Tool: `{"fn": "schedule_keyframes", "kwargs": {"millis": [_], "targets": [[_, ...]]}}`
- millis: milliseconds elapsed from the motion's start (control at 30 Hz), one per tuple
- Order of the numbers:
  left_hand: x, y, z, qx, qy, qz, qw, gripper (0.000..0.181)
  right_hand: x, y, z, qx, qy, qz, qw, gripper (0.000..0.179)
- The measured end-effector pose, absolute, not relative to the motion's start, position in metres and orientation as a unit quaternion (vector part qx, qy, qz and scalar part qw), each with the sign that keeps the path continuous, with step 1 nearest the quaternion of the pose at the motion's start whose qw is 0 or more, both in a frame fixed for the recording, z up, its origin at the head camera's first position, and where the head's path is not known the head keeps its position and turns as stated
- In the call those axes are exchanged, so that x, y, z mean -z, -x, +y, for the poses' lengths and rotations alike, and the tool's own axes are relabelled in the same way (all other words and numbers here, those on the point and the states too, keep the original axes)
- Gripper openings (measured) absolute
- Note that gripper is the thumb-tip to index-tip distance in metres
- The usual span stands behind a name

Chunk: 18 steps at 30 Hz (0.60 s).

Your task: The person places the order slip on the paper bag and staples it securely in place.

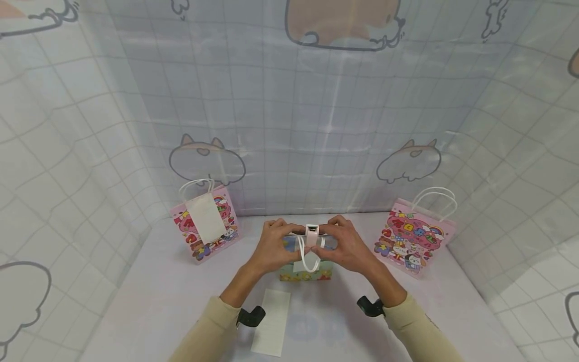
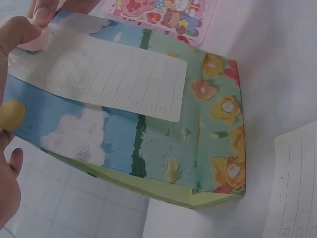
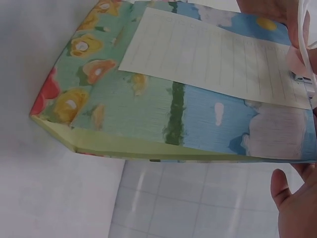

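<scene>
A small pink stapler with a metal end sits at the top edge of a flower-patterned gift bag. My left hand pinches the stapler from the left, thumb near and forefinger beyond. From the other side my right hand pinches it the same way. A lined paper slip lies flat along the bag's front, its upper end at the stapler. White cord handles loop down over the bag's front. In the wrist views other fingers reach behind the bag's top edge.
A pink cartoon gift bag with a white slip on its front stands at the left. Another pink gift bag stands at the right. A loose lined slip lies on the white table nearer me. A patterned curtain rises behind.
</scene>
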<state>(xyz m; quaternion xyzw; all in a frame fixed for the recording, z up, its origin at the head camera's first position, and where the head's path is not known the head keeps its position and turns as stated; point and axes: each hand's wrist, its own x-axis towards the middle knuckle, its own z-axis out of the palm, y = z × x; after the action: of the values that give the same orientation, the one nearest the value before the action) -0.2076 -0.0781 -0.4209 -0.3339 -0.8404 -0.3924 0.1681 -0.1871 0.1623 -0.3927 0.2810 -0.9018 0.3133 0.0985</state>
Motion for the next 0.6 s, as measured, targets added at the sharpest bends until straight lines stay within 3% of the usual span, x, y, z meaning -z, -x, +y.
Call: {"fn": "schedule_keyframes", "kwargs": {"millis": [367, 600], "targets": [[0.4223, 0.2093, -0.0768, 0.383, 0.346, -0.827, 0.222, 0.046, 0.3963, 0.1881, 0.1602, -0.31, -0.295, -0.894, 0.131, 0.04], [0.4227, 0.21, -0.0772, 0.386, 0.349, -0.826, 0.219, 0.044, 0.3961, 0.1883, 0.1609, -0.309, -0.301, -0.893, 0.126, 0.04]]}}
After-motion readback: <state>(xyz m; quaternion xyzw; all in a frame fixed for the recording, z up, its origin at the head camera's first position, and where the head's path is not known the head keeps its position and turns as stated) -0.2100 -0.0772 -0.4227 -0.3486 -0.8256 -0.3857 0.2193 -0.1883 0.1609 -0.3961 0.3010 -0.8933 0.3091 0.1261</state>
